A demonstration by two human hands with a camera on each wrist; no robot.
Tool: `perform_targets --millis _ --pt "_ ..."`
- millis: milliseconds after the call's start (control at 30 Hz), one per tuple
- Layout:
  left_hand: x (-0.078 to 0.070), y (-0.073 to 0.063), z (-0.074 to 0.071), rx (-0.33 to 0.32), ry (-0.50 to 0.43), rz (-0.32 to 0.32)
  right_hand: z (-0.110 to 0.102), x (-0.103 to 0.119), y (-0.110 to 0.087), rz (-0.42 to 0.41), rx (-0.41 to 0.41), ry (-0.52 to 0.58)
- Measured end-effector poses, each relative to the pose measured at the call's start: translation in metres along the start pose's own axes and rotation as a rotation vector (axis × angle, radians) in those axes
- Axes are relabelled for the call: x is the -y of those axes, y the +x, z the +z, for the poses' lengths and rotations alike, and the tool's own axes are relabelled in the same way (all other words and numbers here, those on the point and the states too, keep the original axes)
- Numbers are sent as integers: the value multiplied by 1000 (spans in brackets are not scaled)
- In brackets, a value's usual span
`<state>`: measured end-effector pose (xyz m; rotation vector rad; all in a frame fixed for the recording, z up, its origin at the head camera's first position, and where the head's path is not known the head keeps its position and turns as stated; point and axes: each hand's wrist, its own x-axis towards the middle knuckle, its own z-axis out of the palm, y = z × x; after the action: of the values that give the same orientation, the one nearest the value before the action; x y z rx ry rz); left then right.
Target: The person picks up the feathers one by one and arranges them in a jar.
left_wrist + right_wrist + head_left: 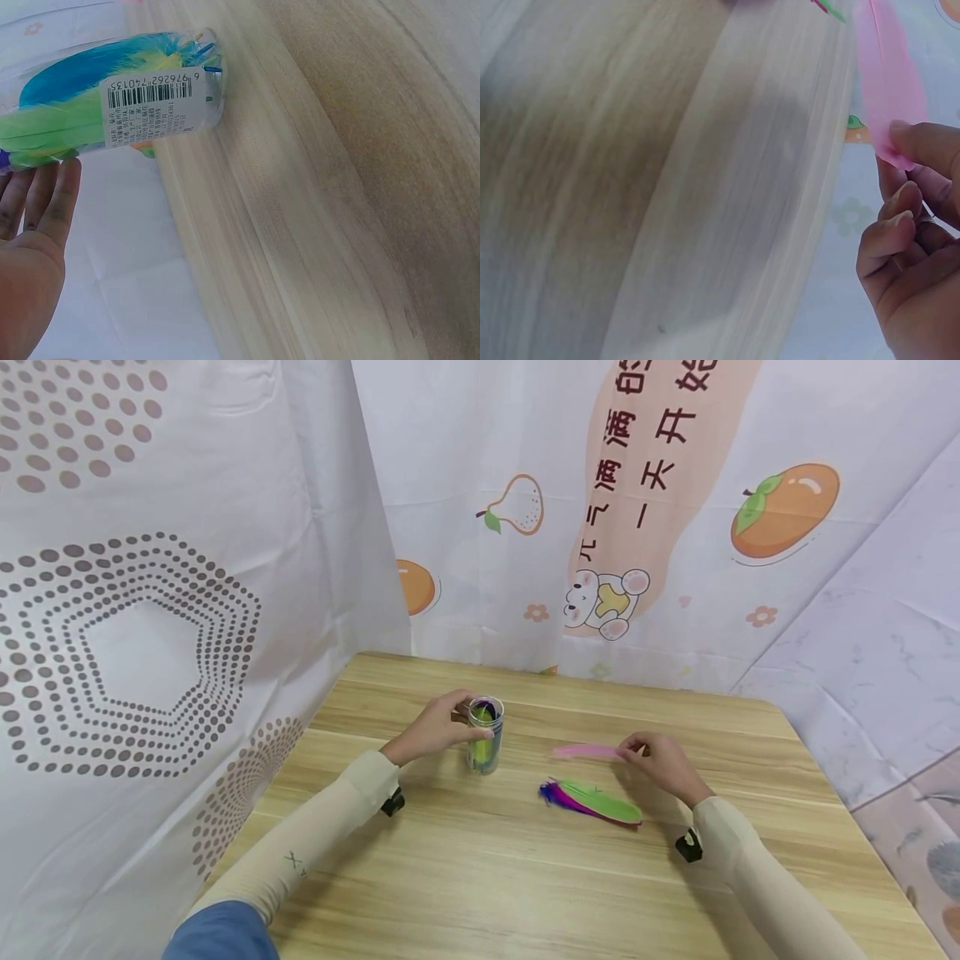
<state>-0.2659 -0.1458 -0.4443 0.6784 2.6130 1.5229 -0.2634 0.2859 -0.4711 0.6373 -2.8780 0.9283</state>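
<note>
My left hand (437, 725) grips a clear jar (483, 758) that stands upright on the wooden table, thumb across the front and fingers round the back. Yellow-green and blue feathers show through its wall, and in the left wrist view a white barcode label (154, 112) is on its side. To the right, my right hand (663, 766) pinches a pink feather (891, 71) by one end, with the feather pointing left toward the jar. A small pile of feathers (596, 802), green, magenta and blue, lies on the table just in front of the pink one.
The wooden table (525, 893) reaches back to a white curtain (465, 443) printed with fruit and characters. Another curtain (142, 652), patterned with dots, hangs along the left side. Dark wrist cameras (688, 846) sit under both sleeves.
</note>
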Motion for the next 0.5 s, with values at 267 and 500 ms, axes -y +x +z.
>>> perform_targets --millis 267,500 --pt "0 -1 -1 4 -9 -2 -3 2 1 25 2 17" --pt "2 0 -2 15 -9 12 -6 5 1 39 -13 12"
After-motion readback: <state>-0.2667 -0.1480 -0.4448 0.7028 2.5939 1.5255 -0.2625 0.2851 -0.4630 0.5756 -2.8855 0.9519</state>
